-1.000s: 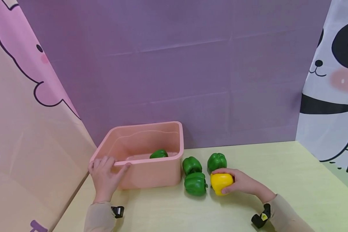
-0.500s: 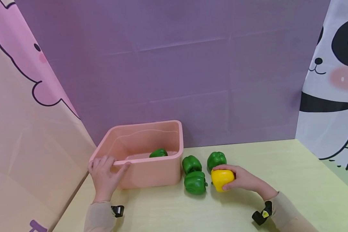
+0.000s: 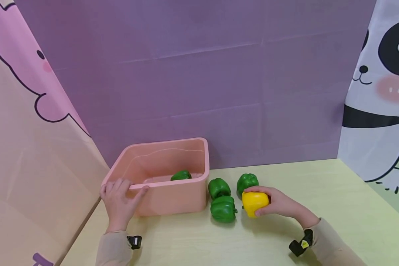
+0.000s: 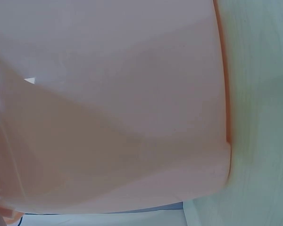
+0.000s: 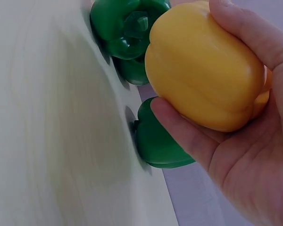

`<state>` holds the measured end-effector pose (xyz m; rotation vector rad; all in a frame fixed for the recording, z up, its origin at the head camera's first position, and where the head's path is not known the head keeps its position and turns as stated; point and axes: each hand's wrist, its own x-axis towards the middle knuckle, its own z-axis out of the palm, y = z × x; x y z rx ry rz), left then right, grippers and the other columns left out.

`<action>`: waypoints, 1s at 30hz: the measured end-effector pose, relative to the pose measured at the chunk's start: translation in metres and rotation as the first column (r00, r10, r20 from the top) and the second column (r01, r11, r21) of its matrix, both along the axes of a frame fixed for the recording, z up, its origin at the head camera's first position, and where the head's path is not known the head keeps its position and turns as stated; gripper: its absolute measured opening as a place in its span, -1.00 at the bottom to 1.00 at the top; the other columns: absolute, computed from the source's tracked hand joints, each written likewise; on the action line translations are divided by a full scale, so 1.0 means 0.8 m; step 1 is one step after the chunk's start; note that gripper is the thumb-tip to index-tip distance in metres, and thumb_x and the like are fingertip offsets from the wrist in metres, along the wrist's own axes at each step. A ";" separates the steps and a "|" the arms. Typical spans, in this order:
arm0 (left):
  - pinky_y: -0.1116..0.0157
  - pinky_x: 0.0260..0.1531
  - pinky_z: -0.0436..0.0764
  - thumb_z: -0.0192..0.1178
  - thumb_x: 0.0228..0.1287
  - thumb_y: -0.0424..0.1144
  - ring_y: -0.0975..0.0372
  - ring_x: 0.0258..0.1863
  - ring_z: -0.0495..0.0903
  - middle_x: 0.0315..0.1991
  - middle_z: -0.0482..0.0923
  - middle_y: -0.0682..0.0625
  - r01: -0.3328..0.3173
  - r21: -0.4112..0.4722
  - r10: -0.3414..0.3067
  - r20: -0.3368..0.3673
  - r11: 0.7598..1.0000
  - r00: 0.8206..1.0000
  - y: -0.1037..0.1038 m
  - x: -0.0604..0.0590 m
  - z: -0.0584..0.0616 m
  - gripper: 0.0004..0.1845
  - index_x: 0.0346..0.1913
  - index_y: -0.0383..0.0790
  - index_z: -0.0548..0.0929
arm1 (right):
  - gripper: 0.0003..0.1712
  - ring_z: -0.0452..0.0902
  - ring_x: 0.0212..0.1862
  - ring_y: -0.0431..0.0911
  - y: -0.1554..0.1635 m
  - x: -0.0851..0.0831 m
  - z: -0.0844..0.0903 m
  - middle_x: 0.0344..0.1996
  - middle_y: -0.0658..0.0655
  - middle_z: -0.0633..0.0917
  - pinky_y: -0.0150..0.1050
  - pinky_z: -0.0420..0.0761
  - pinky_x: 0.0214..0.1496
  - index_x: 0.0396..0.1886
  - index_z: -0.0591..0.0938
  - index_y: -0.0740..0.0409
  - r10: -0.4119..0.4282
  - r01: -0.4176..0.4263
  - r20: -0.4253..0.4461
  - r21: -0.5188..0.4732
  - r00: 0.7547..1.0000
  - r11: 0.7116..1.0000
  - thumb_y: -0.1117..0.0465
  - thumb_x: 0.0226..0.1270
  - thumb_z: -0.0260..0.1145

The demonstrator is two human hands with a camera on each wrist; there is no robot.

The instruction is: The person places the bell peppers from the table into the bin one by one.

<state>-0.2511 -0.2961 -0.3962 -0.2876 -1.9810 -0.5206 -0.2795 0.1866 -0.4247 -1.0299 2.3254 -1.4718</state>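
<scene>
My right hand (image 3: 280, 202) holds a yellow bell pepper (image 3: 254, 203), thumb on one side and fingers on the other. The right wrist view shows this yellow pepper (image 5: 203, 66) off the tabletop. Fingers of my left hand (image 3: 120, 203) hook over the near rim of a pink bin (image 3: 173, 197), with the thumb along its front. One green bell pepper (image 3: 181, 175) lies inside the bin, partly hidden by the wall. Beside the bin are a green pepper (image 3: 218, 187) and another green pepper (image 3: 223, 209) in front of it. A further green pepper (image 3: 247, 182) sits behind the yellow one.
The pale wooden table (image 3: 193, 240) ends at a purple backdrop (image 3: 186, 74). A cream and pink printed sheet (image 3: 36, 147) borders the left side, and a panda sheet (image 3: 375, 144) borders the right. In the left wrist view, the bin's wall (image 4: 132, 117) fills most of the picture.
My right hand has lifted the yellow pepper slightly, moving it up in the head view. The left hand stays on the bin's rim, and the green peppers keep their places.
</scene>
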 end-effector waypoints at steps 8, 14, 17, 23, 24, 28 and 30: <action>-0.19 0.05 0.05 0.11 0.07 0.47 -0.04 -0.35 0.32 -0.49 0.48 -0.07 0.003 0.001 -0.003 -0.027 1.000 1.000 0.001 -0.003 0.002 -0.31 -0.51 -0.19 0.49 | -0.29 0.50 -0.16 0.07 0.001 0.003 0.008 -0.08 0.23 0.56 -0.15 0.55 -0.14 0.26 0.45 0.17 -0.004 0.004 -0.018 -0.003 1.000 1.000 0.25 0.09 0.49; -0.20 0.05 0.06 0.08 0.08 0.49 -0.04 -0.36 0.31 -0.50 0.46 -0.07 -0.003 -0.001 0.003 -0.024 1.000 1.000 0.002 -0.002 0.003 -0.29 -0.52 -0.19 0.48 | -0.30 0.50 -0.16 0.06 0.003 0.002 0.009 -0.08 0.22 0.56 -0.16 0.55 -0.13 0.26 0.45 0.17 -0.010 0.010 -0.032 -0.002 0.999 1.000 0.25 0.09 0.49; -0.20 0.04 0.06 0.08 0.08 0.49 -0.04 -0.36 0.32 -0.50 0.46 -0.07 -0.004 -0.002 0.004 -0.025 1.000 1.000 0.002 -0.002 0.002 -0.29 -0.52 -0.19 0.48 | -0.29 0.50 -0.16 0.05 0.004 0.003 0.009 -0.08 0.23 0.56 -0.16 0.55 -0.13 0.25 0.45 0.18 -0.009 0.009 -0.036 -0.007 0.999 1.000 0.26 0.08 0.49; -0.18 0.00 0.07 0.08 0.07 0.49 -0.02 -0.39 0.30 -0.51 0.45 -0.05 -0.001 0.002 0.001 -0.045 1.000 0.999 0.001 -0.003 0.001 -0.29 -0.53 -0.18 0.47 | -0.29 0.50 -0.16 0.06 0.004 0.005 0.013 -0.07 0.23 0.55 -0.16 0.56 -0.14 0.25 0.45 0.19 -0.010 0.010 -0.030 -0.015 1.000 1.000 0.26 0.08 0.50; -0.18 0.00 0.07 0.08 0.07 0.50 -0.02 -0.39 0.30 -0.52 0.45 -0.05 -0.002 0.001 0.002 -0.047 1.000 0.999 0.001 -0.003 0.000 -0.29 -0.53 -0.18 0.47 | -0.29 0.50 -0.16 0.06 0.004 0.005 0.013 -0.07 0.23 0.55 -0.16 0.56 -0.14 0.25 0.45 0.19 -0.011 0.011 -0.030 -0.014 0.999 1.000 0.26 0.08 0.50; -0.18 0.01 0.06 0.07 0.07 0.50 -0.03 -0.38 0.30 -0.51 0.45 -0.07 -0.012 -0.010 0.012 -0.029 1.000 1.000 0.001 -0.003 0.000 -0.28 -0.51 -0.20 0.47 | -0.28 0.50 -0.17 0.06 0.005 0.006 0.015 -0.08 0.23 0.55 -0.16 0.56 -0.14 0.26 0.45 0.19 -0.017 0.017 -0.024 -0.011 1.000 1.000 0.26 0.08 0.50; -0.18 0.03 0.06 0.08 0.07 0.49 -0.03 -0.37 0.30 -0.50 0.45 -0.07 -0.017 -0.014 0.016 -0.015 1.000 1.000 0.000 -0.002 -0.001 -0.28 -0.50 -0.20 0.48 | -0.28 0.51 -0.17 0.06 0.005 0.005 0.014 -0.08 0.24 0.55 -0.16 0.56 -0.14 0.26 0.44 0.19 -0.016 0.015 -0.017 -0.013 1.000 1.000 0.26 0.08 0.50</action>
